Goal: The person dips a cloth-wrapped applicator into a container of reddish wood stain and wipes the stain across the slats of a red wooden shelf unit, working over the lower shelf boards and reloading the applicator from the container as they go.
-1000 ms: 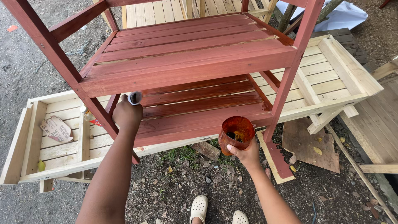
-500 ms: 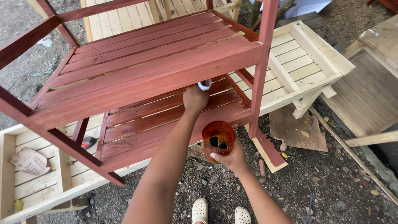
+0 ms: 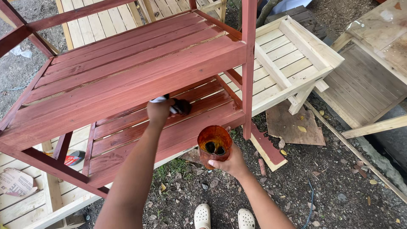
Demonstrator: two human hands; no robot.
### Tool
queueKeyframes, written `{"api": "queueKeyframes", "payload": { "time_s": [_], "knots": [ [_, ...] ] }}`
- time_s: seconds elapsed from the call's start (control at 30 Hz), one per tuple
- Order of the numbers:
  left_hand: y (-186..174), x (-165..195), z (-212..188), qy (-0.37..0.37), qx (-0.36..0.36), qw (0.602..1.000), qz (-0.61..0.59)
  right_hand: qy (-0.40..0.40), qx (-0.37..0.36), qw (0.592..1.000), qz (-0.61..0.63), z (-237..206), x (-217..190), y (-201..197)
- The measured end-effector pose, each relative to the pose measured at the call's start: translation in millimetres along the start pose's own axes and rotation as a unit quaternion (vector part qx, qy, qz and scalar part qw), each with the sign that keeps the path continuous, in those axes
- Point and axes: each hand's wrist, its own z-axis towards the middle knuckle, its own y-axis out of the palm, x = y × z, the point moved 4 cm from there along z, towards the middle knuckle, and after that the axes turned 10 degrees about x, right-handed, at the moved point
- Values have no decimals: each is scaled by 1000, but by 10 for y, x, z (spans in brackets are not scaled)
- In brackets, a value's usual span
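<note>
Brush hand: left hand point(image 3: 159, 111) is clenched round a paintbrush point(image 3: 178, 106), fingers wrapped tight on the pale handle, and it's reaching in under the edge of the top shelf.
Brush: dark bristle head points right and sits on the slats of the lower shelf point(image 3: 161, 127), just below the top shelf's front rail.
Cup hand: right hand point(image 3: 231, 163) grips a stain-smeared plastic cup point(image 3: 214, 144) from below and behind, fingers curled round its base, thumb side towards the camera.
Cup: upright, mouth open to the lens, orange-brown inside with dark liquid pooled at the bottom; it hangs in the air just in front of the lower shelf's front edge, near the red corner post point(image 3: 248, 68).
Rack: red-stained slatted wooden rack point(image 3: 127, 72), two shelves in view, all of it coated reddish brown.
Behind it: unpainted pale wooden frame point(image 3: 292, 59) lying flat on the ground, running out to the right.
Ground: dirt, scattered leaves, a loose plywood scrap point(image 3: 292, 127) beside the post's foot.
Feet: white clogs point(image 3: 222, 218) at the bottom edge, toes towards the rack.
Far left: crumpled paper sack point(image 3: 15, 182) resting on pale slats.
</note>
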Motion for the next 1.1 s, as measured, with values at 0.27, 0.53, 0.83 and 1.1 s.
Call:
{"api": "queueKeyframes", "payload": {
  "time_s": [0.27, 0.53, 0.83, 1.1],
  "knots": [
    [167, -282, 104, -99, 34, 978, -182, -32, -1, 999, -40, 19, -40, 41],
    [1702, 95, -113, -15, -3, 988, -156, -10, 3, 999, 42, -11, -41, 15],
    [1434, 258, 10, 8, -66, 998, -23, 0, 5, 999, 35, -31, -93, 4],
    [1890, 256, -127, -39, 24, 994, -104, 5, 3, 1000, 19, -45, -90, -3]
  ]
}}
